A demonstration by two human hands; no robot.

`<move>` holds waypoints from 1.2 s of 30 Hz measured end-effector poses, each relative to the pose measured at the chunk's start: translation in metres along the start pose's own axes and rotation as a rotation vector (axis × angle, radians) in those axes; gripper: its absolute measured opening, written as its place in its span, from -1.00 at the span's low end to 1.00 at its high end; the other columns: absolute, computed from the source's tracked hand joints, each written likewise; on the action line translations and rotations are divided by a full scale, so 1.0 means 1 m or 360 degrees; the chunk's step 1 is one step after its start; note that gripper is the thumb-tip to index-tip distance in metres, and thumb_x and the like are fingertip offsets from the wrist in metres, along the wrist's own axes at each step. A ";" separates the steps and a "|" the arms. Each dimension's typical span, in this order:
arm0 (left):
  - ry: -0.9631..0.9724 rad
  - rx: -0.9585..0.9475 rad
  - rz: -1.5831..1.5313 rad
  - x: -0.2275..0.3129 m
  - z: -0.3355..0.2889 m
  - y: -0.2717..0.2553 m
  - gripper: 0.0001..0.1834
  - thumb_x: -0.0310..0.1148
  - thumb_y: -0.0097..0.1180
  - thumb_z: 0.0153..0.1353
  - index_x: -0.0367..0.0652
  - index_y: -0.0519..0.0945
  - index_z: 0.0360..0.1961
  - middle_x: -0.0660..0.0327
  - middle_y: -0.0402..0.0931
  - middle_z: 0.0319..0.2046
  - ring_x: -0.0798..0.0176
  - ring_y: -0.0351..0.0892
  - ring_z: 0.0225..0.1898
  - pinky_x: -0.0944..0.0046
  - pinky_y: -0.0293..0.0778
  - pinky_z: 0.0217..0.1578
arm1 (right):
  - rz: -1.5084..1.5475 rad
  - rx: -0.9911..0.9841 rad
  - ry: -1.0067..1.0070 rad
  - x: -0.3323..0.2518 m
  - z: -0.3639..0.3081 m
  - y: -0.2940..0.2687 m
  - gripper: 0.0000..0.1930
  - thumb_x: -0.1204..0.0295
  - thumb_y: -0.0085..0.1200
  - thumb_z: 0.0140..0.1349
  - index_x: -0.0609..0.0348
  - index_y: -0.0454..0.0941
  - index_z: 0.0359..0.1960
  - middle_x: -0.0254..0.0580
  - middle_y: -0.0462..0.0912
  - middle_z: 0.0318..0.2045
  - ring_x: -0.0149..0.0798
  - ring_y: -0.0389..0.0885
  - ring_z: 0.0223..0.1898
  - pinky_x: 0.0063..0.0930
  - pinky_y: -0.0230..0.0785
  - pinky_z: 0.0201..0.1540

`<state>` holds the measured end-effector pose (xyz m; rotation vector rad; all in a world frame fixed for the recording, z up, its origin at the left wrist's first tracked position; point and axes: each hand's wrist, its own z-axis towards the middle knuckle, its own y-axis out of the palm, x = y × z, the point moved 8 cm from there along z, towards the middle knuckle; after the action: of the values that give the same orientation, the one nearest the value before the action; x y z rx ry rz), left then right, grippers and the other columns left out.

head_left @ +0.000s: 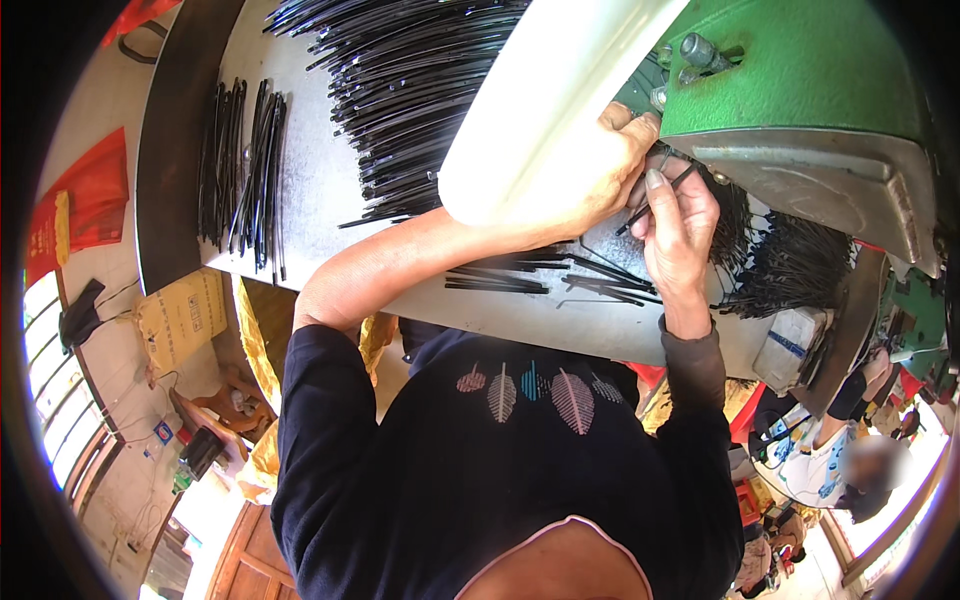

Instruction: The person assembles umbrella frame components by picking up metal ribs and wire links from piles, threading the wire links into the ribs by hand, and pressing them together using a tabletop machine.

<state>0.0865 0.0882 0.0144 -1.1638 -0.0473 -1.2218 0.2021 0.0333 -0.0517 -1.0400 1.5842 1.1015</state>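
Observation:
My right hand (680,215) pinches a thin black rod (640,213) between thumb and fingers, just below the green machine (800,75). Close beside it, my left hand (600,175) reaches under a long white cover (545,100), fingers curled against the machine's working end. What those fingers grip, if anything, is hidden. Several loose black rods (605,285) lie on the metal table under my wrists. A large stack of similar rods (400,120) covers the table beyond my left forearm.
Smaller bundles of rods (245,175) lie at the table's left end. Right of my hand sits a dense pile of dark rods (790,265), near a small box (790,345). The metal table's front edge (500,320) runs before my body. Another person works at the far right.

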 end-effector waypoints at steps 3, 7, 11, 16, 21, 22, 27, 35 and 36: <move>-0.0003 -0.0003 0.0011 -0.001 -0.001 0.001 -0.94 -0.46 0.16 -0.08 -0.21 0.54 -0.60 0.12 0.44 -0.61 0.09 0.51 -0.64 0.19 0.44 -0.62 | 0.0030 0.0011 -0.0007 0.003 0.000 -0.001 -0.87 0.57 -0.02 0.23 0.33 0.51 -0.22 -0.24 0.55 -0.52 -0.55 0.46 -0.58 -0.76 0.31 -0.65; -0.0015 0.0013 0.0008 -0.005 -0.001 0.004 -0.95 -0.46 0.16 -0.06 -0.20 0.55 -0.57 0.13 0.44 -0.60 0.10 0.52 -0.63 0.19 0.44 -0.61 | -0.0066 0.0025 -0.0077 0.000 0.002 0.001 -0.86 0.57 -0.03 0.24 0.35 0.50 -0.20 -0.22 0.56 -0.52 -0.56 0.45 -0.60 -0.75 0.33 -0.64; 0.0009 0.0029 0.0011 -0.004 -0.002 0.004 -0.96 -0.47 0.16 -0.07 -0.19 0.55 -0.55 0.14 0.43 -0.60 0.09 0.52 -0.63 0.20 0.45 -0.62 | -0.0130 0.0044 -0.0131 -0.001 0.002 0.001 -0.85 0.57 -0.02 0.23 0.38 0.49 -0.21 -0.21 0.56 -0.52 -0.56 0.46 -0.62 -0.75 0.35 -0.63; 0.0050 0.0052 0.0045 -0.001 -0.004 0.004 -0.84 -0.48 0.16 -0.09 -0.17 0.54 -0.40 0.16 0.43 -0.58 0.10 0.52 -0.65 0.20 0.46 -0.65 | -0.0189 0.0049 -0.0140 -0.001 0.000 0.000 -0.86 0.55 -0.02 0.24 0.38 0.49 -0.22 -0.21 0.57 -0.52 -0.56 0.46 -0.63 -0.75 0.35 -0.63; 0.0194 -0.0010 0.0250 0.001 -0.007 0.007 -0.80 -0.42 0.15 -0.13 -0.21 0.51 -0.40 0.18 0.40 -0.58 0.17 0.52 -0.61 0.27 0.44 -0.68 | -0.0242 0.0052 -0.0151 -0.001 0.000 0.002 -0.85 0.53 -0.02 0.25 0.37 0.49 -0.22 -0.26 0.55 -0.55 -0.58 0.43 -0.67 -0.77 0.30 -0.65; 0.0327 -0.0001 0.0390 0.009 -0.008 0.006 -0.79 -0.40 0.14 -0.14 -0.22 0.50 -0.42 0.19 0.38 -0.58 0.20 0.51 -0.60 0.30 0.42 -0.70 | -0.0237 0.0039 -0.0121 0.000 0.000 0.001 -0.85 0.53 -0.03 0.25 0.36 0.50 -0.22 -0.29 0.55 -0.55 -0.59 0.41 -0.68 -0.77 0.28 -0.65; 0.0612 -0.0186 0.1211 0.032 -0.011 0.012 -0.75 -0.35 0.10 -0.19 -0.24 0.46 -0.44 0.23 0.31 -0.59 0.34 0.42 -0.60 0.40 0.39 -0.68 | -0.0040 -0.0010 0.0115 0.005 0.001 -0.001 -0.85 0.47 -0.05 0.28 0.31 0.52 -0.26 -0.35 0.53 -0.56 -0.60 0.34 -0.71 -0.77 0.22 -0.66; -0.0391 -0.0400 -0.0724 -0.014 -0.048 -0.018 -0.87 -0.45 -0.05 0.20 -0.29 0.42 -0.27 0.25 0.41 -0.64 0.38 0.34 -0.67 0.38 0.29 -0.68 | 0.0587 -0.0174 0.0175 0.011 -0.006 0.021 -0.76 0.32 -0.26 0.40 0.29 0.32 -0.25 0.04 0.54 -0.30 -0.07 0.65 -0.36 -0.21 0.60 -0.32; -0.0949 -0.0632 -0.1207 -0.032 -0.064 -0.004 -0.84 -0.37 -0.11 0.30 -0.26 0.43 -0.25 0.33 0.34 -0.71 0.50 0.24 -0.71 0.46 0.17 -0.71 | 0.0597 -0.0192 0.0169 0.011 -0.007 0.024 -0.76 0.33 -0.27 0.40 0.29 0.32 -0.25 0.05 0.54 -0.30 -0.07 0.65 -0.36 -0.21 0.60 -0.32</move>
<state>0.0365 0.0655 -0.0312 -1.9318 -0.7830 -1.5230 0.1757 0.0311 -0.0564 -0.9117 1.8672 1.4274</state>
